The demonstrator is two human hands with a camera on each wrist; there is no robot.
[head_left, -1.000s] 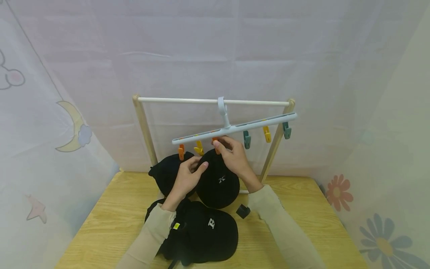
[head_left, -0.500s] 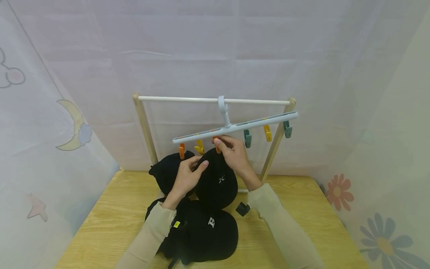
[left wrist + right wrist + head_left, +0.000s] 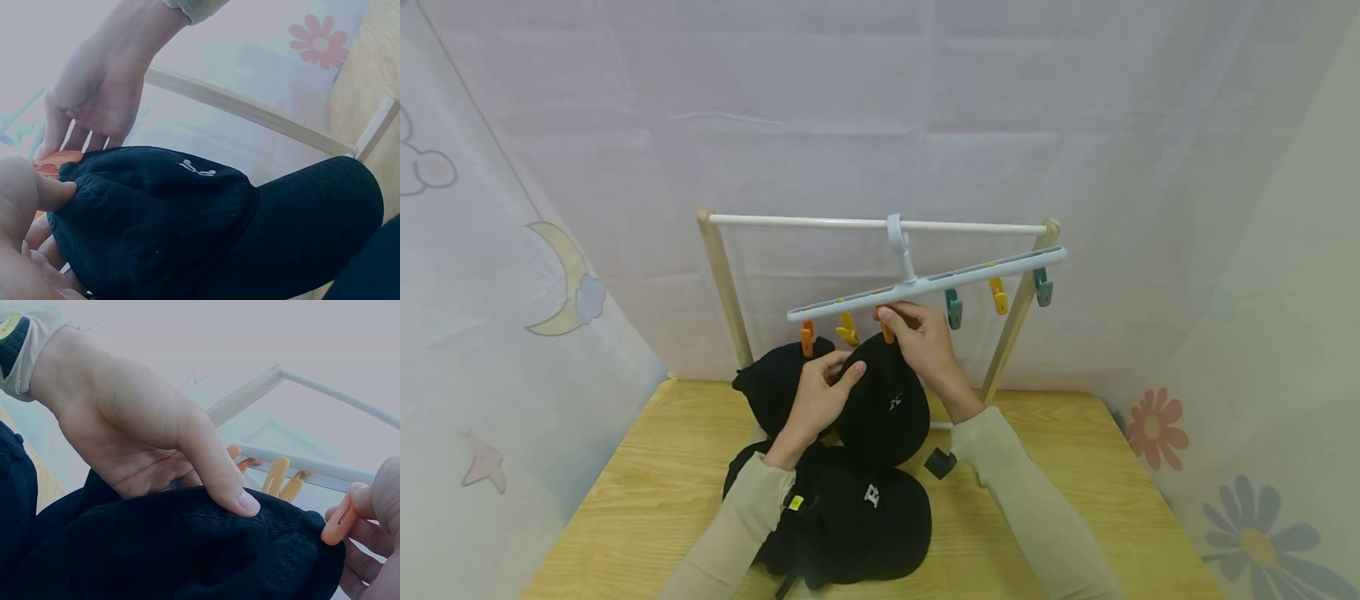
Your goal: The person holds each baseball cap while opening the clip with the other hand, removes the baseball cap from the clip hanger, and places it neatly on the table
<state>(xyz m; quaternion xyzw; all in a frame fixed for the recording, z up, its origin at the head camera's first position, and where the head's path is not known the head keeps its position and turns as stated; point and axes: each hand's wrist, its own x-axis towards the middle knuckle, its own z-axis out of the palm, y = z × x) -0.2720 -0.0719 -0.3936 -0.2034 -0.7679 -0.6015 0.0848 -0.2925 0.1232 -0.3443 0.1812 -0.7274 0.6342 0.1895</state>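
- Your left hand (image 3: pixel 817 398) held the cap (image 3: pixel 882 407) up by its top edge, thumb (image 3: pixel 215 475) pressed over the fabric, fingers behind it; likely so the edge met the clip.
- Your right hand (image 3: pixel 925 342) pinched the orange clip (image 3: pixel 886 330) under the hanger (image 3: pixel 925 285); the squeeze probably kept it spread for the cap edge. Right wrist view showed the clip (image 3: pixel 339 526) touching the cap edge (image 3: pixel 312 525).
- The cap hung in the air just above the table's (image 3: pixel 1075 467) back edge, near the middle, under the hanger's left half.
- The hanger hooked on the rack's (image 3: pixel 880 223) white rail and tilted down to the left, probably from the weight there.
- A second cap (image 3: pixel 775 383) hung from the far-left clip (image 3: pixel 806 338); the yellow clip (image 3: pixel 847 330) between held nothing I could see.
- A third cap (image 3: pixel 857 517) lay at the table's front edge, beside your left sleeve.
- A small black piece (image 3: pixel 942 463) lay on the table just right of the caps.
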